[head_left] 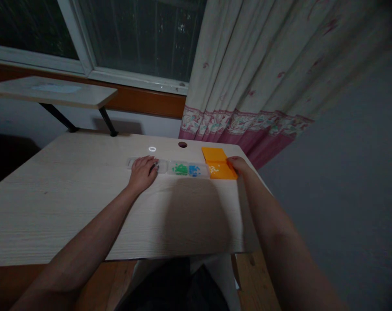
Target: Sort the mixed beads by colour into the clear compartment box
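Note:
A long clear compartment box [186, 169] lies near the far edge of the pale wooden desk [69, 203], with green and blue small pieces inside. My left hand [143, 172] rests on the box's left end, fingers curled down over it. An orange open case [218, 163] with small light pieces in it lies at the box's right end. My right hand [237, 164] grips the orange case's right edge, fingers closed on it.
A cable hole [183, 144] and a small bright ring of light [152, 149] sit near the desk's far edge. A shelf [53, 91] on black brackets stands at the back left below the window. A flowered curtain [257, 77] hangs at the right, close to the desk's corner.

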Available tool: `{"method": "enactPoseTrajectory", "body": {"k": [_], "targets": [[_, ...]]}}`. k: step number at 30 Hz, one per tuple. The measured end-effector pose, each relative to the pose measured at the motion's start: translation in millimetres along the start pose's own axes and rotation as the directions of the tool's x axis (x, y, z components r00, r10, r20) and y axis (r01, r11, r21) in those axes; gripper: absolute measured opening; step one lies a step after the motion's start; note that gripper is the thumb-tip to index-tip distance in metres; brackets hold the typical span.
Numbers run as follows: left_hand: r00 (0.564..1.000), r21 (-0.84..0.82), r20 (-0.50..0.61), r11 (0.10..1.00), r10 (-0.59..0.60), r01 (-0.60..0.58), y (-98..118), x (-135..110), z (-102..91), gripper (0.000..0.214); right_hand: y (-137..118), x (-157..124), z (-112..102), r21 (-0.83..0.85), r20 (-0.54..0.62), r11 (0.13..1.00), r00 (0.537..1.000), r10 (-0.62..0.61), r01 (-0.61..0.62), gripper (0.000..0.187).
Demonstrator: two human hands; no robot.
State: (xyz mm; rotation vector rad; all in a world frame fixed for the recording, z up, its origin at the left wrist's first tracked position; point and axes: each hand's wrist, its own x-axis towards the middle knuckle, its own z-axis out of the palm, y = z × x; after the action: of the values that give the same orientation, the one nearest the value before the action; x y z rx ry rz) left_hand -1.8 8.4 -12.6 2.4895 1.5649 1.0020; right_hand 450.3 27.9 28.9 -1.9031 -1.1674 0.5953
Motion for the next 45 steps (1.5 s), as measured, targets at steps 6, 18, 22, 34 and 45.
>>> {"method": "enactPoseTrajectory", "body": {"k": [6,18,22,34,45], "targets": [[1.0,-0.005,-0.01,1.0,0.008,-0.009,-1.4,-0.3,0.6,0.04,10.4,5.2,0.2,0.186,0.025,0.978,0.995,0.094,-0.097,0.016],[1.0,-0.005,0.017,1.0,-0.006,0.006,-2.6,-0.3,0.6,0.041,50.6,-3.3,-7.0,0.441,-0.052,0.897,0.999,-0.001,0.024,0.03],[1.0,-0.01,0.015,1.0,-0.007,0.007,-2.6,-0.3,0.2,0.041,60.5,-0.6,-10.3,0.467,-0.063,0.883,0.998,-0.014,0.042,0.031],[1.0,-0.004,0.023,1.0,-0.006,0.006,-2.8,0.1,-0.4,0.04,65.4,-16.0,-1.5,-0.215,-0.015,0.881,0.901,-0.434,0.421,0.061],[1.0,0.002,0.007,1.0,0.005,-0.005,-2.4,0.9,-0.3,0.043,-13.2,-73.1,14.7,-0.577,0.253,0.525,0.748,-0.614,0.626,0.043]]}}
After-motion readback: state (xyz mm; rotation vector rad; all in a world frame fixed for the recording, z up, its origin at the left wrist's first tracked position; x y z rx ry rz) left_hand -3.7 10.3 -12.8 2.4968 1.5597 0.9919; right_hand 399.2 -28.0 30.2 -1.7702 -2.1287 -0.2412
